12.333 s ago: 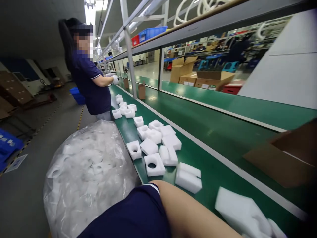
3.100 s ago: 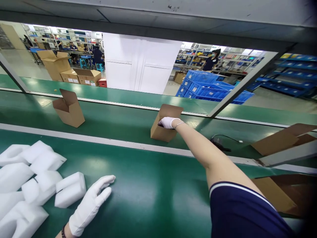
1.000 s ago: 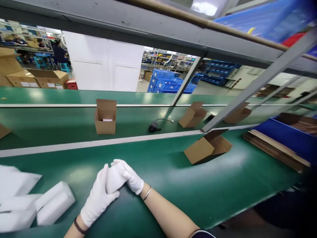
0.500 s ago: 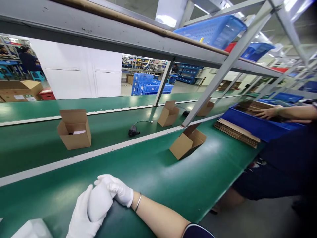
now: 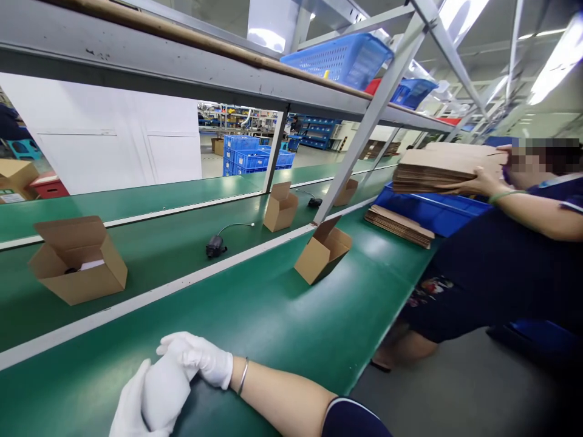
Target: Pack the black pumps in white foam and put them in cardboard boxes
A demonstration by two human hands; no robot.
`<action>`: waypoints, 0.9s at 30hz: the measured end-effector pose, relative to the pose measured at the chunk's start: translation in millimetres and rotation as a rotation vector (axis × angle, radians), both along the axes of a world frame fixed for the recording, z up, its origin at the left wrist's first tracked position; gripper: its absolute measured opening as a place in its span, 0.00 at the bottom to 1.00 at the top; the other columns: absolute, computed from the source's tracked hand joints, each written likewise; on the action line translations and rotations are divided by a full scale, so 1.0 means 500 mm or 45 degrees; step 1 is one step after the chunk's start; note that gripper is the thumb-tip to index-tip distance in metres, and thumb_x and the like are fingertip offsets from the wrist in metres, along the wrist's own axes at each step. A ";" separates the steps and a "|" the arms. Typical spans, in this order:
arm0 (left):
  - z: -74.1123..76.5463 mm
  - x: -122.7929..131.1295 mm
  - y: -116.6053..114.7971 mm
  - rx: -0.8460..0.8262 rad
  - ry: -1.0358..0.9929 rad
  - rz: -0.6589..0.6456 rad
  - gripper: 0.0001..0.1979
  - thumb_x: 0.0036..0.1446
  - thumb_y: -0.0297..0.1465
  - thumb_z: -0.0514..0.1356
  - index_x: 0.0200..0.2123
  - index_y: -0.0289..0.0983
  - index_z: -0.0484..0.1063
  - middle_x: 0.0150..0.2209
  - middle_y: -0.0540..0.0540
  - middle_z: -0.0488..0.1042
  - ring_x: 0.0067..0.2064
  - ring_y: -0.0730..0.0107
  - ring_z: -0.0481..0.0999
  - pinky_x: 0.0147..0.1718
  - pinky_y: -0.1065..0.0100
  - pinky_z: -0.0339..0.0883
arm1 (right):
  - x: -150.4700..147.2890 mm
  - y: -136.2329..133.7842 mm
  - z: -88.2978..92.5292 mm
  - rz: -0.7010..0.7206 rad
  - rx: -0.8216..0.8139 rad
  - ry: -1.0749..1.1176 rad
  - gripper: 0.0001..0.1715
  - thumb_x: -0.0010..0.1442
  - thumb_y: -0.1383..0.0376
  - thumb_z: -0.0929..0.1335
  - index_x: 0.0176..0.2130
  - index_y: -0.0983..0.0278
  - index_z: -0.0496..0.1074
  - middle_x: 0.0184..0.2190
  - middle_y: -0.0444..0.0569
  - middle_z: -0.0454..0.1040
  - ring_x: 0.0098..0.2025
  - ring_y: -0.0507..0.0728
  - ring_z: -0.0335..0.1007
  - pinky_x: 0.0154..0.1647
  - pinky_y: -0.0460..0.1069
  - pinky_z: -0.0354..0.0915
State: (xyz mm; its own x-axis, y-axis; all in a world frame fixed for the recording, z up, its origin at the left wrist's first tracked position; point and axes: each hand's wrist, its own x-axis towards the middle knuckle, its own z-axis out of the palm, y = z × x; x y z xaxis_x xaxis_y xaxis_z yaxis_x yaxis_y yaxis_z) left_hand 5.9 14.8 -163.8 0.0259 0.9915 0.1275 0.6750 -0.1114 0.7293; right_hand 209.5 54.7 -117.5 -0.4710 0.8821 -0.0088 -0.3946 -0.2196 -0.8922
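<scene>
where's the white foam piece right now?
Head view, bottom left: the white foam piece is clasped between the left hand and right hand, both gloved, over the near green conveyor belt.

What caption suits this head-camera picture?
Both gloved hands, left hand and right hand, clasp a white foam piece over the green belt.

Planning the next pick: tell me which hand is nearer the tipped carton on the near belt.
Right. The right hand lies on the carton's side of the foam piece; the left hand is farther back.
</scene>
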 end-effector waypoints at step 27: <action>0.029 0.044 -0.014 -0.228 -0.033 0.144 0.55 0.46 0.59 0.57 0.70 0.34 0.47 0.63 0.30 0.62 0.63 0.33 0.67 0.58 0.42 0.67 | 0.011 -0.001 0.015 -0.070 0.283 -0.124 0.46 0.57 0.36 0.70 0.58 0.68 0.74 0.57 0.60 0.74 0.61 0.70 0.67 0.65 0.62 0.58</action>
